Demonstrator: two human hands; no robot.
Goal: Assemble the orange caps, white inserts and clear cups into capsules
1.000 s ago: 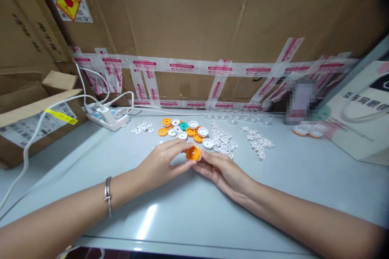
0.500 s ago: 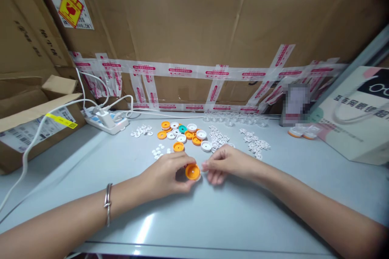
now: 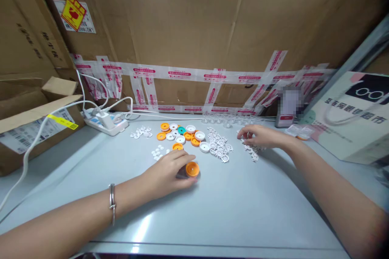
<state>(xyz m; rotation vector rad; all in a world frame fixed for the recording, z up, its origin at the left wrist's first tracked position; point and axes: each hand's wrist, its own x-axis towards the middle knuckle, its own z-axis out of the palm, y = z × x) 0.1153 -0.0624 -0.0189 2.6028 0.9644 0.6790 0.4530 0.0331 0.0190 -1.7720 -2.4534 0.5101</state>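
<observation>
My left hand (image 3: 173, 172) holds an orange round cup (image 3: 192, 169) between thumb and fingers, its hollow side facing up. My right hand (image 3: 255, 135) is over the right-hand pile of small white cut-out pieces (image 3: 253, 154), fingers bent down onto it; whether a piece is between the fingertips is hidden. Another pile of white cut-out pieces (image 3: 219, 145) lies between the hands, further back. Behind my left hand are several orange and white round cups (image 3: 180, 139) and a teal one (image 3: 181, 130).
Small white discs (image 3: 157, 153) and white stemmed parts (image 3: 141, 132) lie at the left. Clear cups (image 3: 227, 120) line the back. A power strip (image 3: 106, 123), an open carton (image 3: 39, 125), a phone (image 3: 287, 109) and a paper bag (image 3: 352, 117) stand around the table's edges.
My right hand has moved away from the orange cup, right and back to the white pieces. My left hand stays at the orange cup. The view has shifted slightly.
</observation>
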